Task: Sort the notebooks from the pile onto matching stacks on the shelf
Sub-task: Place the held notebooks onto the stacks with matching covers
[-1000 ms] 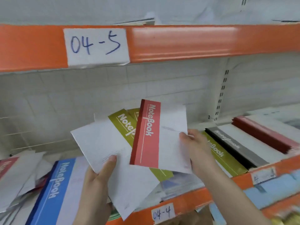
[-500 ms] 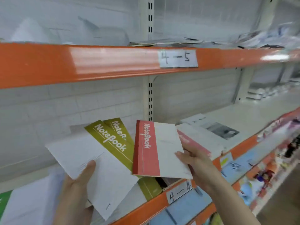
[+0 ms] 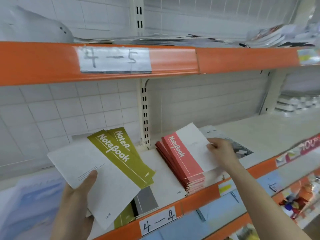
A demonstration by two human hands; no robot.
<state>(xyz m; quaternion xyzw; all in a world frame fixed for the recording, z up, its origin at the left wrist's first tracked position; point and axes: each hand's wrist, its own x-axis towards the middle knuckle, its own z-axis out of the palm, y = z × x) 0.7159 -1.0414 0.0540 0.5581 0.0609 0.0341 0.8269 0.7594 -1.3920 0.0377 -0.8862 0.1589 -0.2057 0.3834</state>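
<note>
My left hand grips a fan of olive-green "NoteBook" notebooks with white covers, held above the shelf's left part. My right hand pinches the right edge of a red-and-white notebook, which lies on top of the red stack on the shelf marked 4-4. A grey-banded stack and a green one lie partly hidden under the notebooks in my left hand.
An orange upper shelf rail labelled 4-5 hangs overhead with loose papers on it. A dark printed sheet lies right of the red stack. Blue-toned covers sit at the far left. Lower shelves with coloured goods run bottom right.
My view swung right along the shelf. My right hand carried the red notebook away from the fan and down onto the red stack. My left hand keeps holding the green notebooks.
</note>
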